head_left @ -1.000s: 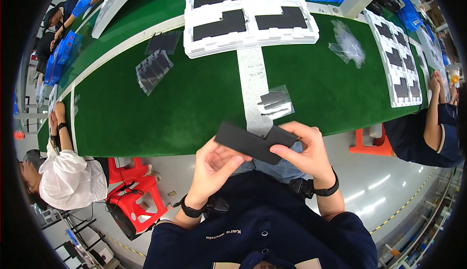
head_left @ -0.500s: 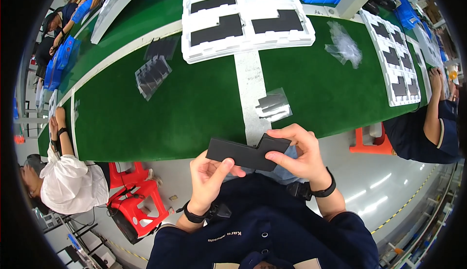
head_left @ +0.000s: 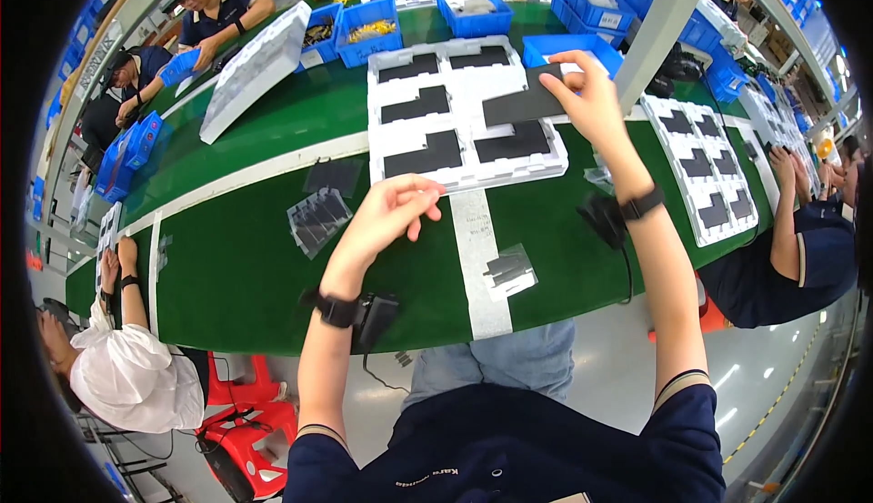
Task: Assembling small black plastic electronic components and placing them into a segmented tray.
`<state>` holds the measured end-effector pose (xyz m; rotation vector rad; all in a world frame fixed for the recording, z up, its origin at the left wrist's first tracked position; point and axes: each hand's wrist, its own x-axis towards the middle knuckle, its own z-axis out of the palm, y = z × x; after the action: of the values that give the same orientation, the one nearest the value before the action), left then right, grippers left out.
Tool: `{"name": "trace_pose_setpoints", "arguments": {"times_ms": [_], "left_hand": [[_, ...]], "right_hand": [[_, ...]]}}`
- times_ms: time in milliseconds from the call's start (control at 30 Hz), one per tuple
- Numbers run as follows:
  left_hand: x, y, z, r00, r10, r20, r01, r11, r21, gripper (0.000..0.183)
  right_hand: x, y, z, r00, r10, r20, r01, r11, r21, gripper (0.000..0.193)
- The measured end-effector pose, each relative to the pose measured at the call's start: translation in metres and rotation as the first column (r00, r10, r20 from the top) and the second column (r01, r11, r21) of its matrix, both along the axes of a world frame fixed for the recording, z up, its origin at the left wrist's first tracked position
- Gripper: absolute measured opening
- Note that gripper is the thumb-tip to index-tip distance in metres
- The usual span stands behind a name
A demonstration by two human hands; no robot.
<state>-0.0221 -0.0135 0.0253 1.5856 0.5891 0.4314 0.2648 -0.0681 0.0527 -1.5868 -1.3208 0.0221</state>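
Note:
My right hand (head_left: pixel 587 94) pinches a flat black L-shaped panel (head_left: pixel 520 101) by its right end, thumb on top. The panel is over the middle of the right column of a white moulded tray (head_left: pixel 466 174); I cannot tell whether it touches the tray. Similar black panels lie in the other visible compartments, such as the one at front left (head_left: pixel 420 155). My left hand (head_left: pixel 391 216) is at the tray's front left corner, fingers loosely bent and apart, holding nothing.
Clear plastic film pieces (head_left: pixel 318 221) and a film with dark strips (head_left: pixel 509 272) lie on the green table (head_left: pixel 227 294). A tilted white tray (head_left: pixel 255 71) and blue bins (head_left: pixel 368 32) stand behind. A metal post (head_left: pixel 659 35) rises at right, near another panel tray (head_left: pixel 700 171). Co-workers sit around.
My hands have moved from near my body out to the tray. The right hand has carried the panel over it; the left has let go. The view has tilted up.

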Motion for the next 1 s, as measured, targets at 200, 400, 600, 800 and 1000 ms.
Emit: {"name": "trace_pose_setpoints", "arguments": {"times_ms": [200, 400, 600, 800, 1000], "left_hand": [[0.001, 0.011, -0.039, 0.999, -0.048, -0.022, 0.044, 0.988, -0.149, 0.023], [0.003, 0.014, -0.044, 0.999, 0.052, 0.010, -0.050, 0.982, -0.185, 0.021], [0.004, 0.016, -0.047, 1.000, 0.005, 0.007, -0.003, 0.987, -0.160, 0.019], [-0.008, 0.015, -0.028, 0.998, 0.048, 0.035, -0.041, 0.981, -0.192, 0.020], [-0.071, -0.028, 0.087, 0.879, 0.240, 0.411, -0.351, 0.911, 0.219, 0.040]], "right_hand": [[0.023, 0.065, -0.063, 0.966, -0.249, -0.067, 0.232, 0.953, -0.196, 0.032], [-0.008, 0.049, -0.069, 0.945, -0.150, 0.289, 0.248, 0.907, -0.340, 0.037], [-0.021, 0.045, -0.068, 0.852, -0.081, 0.518, 0.330, 0.851, -0.409, 0.032], [-0.023, 0.033, -0.047, 0.904, -0.041, 0.426, 0.199, 0.922, -0.333, 0.034], [-0.064, -0.104, 0.087, 0.974, 0.166, 0.152, -0.179, 0.981, 0.071, 0.025]]}}
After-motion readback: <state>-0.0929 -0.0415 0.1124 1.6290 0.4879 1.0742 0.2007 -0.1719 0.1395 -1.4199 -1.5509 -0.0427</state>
